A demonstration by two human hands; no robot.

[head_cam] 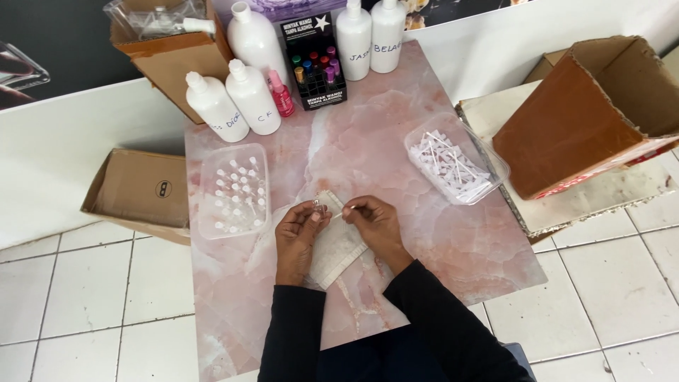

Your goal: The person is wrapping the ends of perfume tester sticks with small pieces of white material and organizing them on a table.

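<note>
Over the pink marble-patterned table [424,233], the left hand [297,237] curls its fingers round a small clear vial [316,207], while the right hand [375,223] pinches a thin white stick [338,213] just beside the vial's mouth. Both rest on a white cloth [338,249]. Left of the cloth lies a clear plastic tray of vials [233,189]; right of it, a clear tub of white sticks [453,164]. Beyond the cloth stand white labelled bottles [251,95] and a black box [312,60].

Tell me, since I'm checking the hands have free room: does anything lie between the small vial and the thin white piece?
Nothing visible does. The left hand holds the small clear vial, the right hand pinches the thin white piece, with only a bare gap above the white cloth.
</note>
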